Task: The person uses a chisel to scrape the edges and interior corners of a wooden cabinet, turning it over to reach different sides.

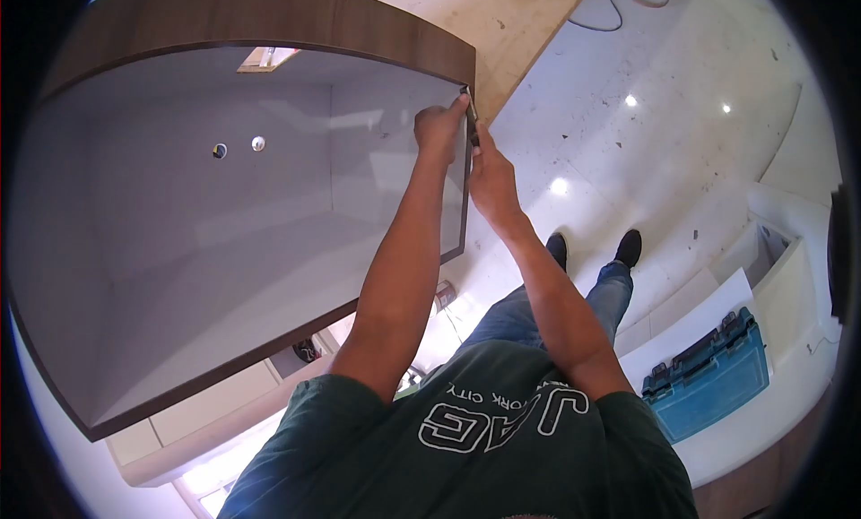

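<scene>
A large cabinet box with a pale grey inside and dark wood-look edges fills the left side. At its right front edge, near the upper corner, a slim metallic piece with dark ends lies along the edge; its exact kind cannot be made out. My left hand reaches inside the opening, closed with the thumb at the upper end of this piece. From outside the box, my right hand is closed around its dark lower end, fingers pointing up along the edge.
Two round holes, one of them, pierce the cabinet's back, and a cut-out opens its top panel. A wooden board lies behind. At right, a blue toolbox rests on a white surface. A cable trails across the speckled floor.
</scene>
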Demonstrator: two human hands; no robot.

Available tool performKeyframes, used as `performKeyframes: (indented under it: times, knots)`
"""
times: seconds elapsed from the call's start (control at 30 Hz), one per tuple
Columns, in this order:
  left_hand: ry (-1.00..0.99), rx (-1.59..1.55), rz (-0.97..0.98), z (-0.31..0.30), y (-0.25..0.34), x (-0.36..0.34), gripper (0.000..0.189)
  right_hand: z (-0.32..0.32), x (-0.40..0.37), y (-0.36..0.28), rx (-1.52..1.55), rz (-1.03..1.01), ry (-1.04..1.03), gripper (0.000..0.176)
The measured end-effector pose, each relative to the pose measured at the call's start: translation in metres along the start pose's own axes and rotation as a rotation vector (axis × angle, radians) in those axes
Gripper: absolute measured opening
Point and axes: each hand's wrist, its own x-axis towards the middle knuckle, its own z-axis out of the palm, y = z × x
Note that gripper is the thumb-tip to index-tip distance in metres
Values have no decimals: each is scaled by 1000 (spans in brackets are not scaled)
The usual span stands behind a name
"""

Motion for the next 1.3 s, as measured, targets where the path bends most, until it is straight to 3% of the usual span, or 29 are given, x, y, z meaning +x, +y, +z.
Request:
performKeyframes:
  times: [0.1, 0.17, 0.2, 0.23, 0.33, 0.37, 0.43, 0.47, 0.53, 0.6, 0.63, 0.67, 0.7, 0.77, 0.83, 0.87, 0.97, 1.17, 1.3]
  knots:
    - [-23, 8, 70, -7, 0, 0, 46, -13, -24, 19, 31, -67, 123, 47]
    - [57, -276, -186, -13, 15, -2, 44, -40, -54, 31, 66, -66, 213, 44]
    - [53, -112, -26, -12, -1, 14, 38, -53, -70, 43, 106, -38, 166, 44]
    - [62, -121, -22, -9, 1, 9, 38, -63, -83, 52, 82, -115, 170, 43]
    - [569, 200, 471, 17, -16, -2, 42, -98, -125, 95, -57, -39, 97, 44]
    - [581, 197, 463, 17, -25, 14, 42, -110, -136, 103, -79, -38, 76, 44]
    - [578, 605, 701, 7, -28, 33, 41, -127, -155, 110, -96, -42, 43, 45]
    - [585, 605, 700, 8, -31, 39, 41, -136, -161, 114, -127, -24, 94, 45]
    - [385, 681, 602, 14, -45, 35, 42, -156, -168, 116, -143, 92, 131, 46]
    - [50, 748, 574, 28, -61, 12, 42, -166, -175, 141, -179, 51, 150, 46]
    - [-36, 562, 674, 36, -64, -31, 41, -168, -179, 148, -213, 11, 176, 46]
    - [-122, 376, 767, 42, -60, -92, 39, -173, -182, 150, -193, 98, 119, 46]
    - [-135, 502, 931, 37, -34, -153, 39, -175, -186, 148, -188, 105, 109, 46]
    - [100, 430, 991, 36, -43, -149, 42, -182, -182, 142, -163, 20, 91, 46]
    - [352, 413, 822, 27, -45, -105, 44, -184, -185, 148, -154, 73, 82, 46]
    - [349, 612, 700, 16, -35, -91, 44, -183, -188, 153, -150, 128, 79, 46]
    - [159, 723, 719, 3, -42, -86, 43, -182, -202, 176, -232, 66, 110, 47]
    - [267, 703, 710, 0, -65, -112, 39, -185, -240, 215, -180, 195, 53, 45]
    - [282, 696, 748, -8, -84, -117, 34, -179, -266, 254, -184, 384, 37, 45]
